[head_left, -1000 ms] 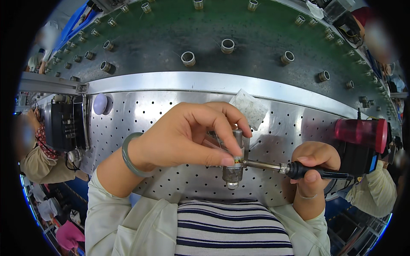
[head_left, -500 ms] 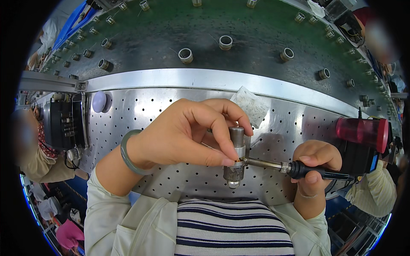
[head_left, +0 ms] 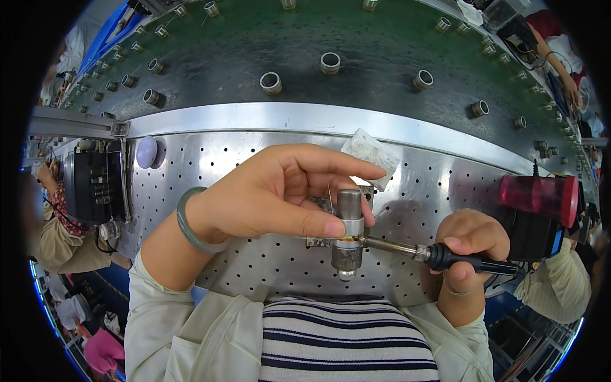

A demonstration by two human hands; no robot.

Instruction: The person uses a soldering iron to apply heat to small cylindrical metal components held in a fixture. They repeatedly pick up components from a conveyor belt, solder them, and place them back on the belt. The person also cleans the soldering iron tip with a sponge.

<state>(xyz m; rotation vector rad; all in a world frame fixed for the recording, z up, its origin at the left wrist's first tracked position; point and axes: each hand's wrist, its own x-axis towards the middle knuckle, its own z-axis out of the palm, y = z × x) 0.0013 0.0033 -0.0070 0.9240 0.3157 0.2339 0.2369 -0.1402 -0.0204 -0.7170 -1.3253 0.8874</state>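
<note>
Steel, perforated worktop [head_left: 210, 165]; above it a green belt [head_left: 254, 38] with rows of metal sockets.

Left hand [head_left: 267, 191] closed in a pinch, thumb and fingers holding a small metal cylinder [head_left: 348, 219] upright over the worktop, close to the body. A thin wire [head_left: 329, 191] rises beside it.

Right hand [head_left: 468, 245] wrapped shut around the black grip of a soldering iron [head_left: 407, 249]; its tip meets the cylinder's side just below the left thumb.

Risks, as judged: the thumb sits very near the hot tip, so a small slip could burn it. Heat running up the cylinder could force a loosened grip and a drop. A wobble of the tip could spoil the joint.

Packages: a small clear plastic bag [head_left: 372, 149], crinkled, flat on the worktop behind the fingers. A red translucent canister [head_left: 538, 194] lies far right. No label legible.
</note>
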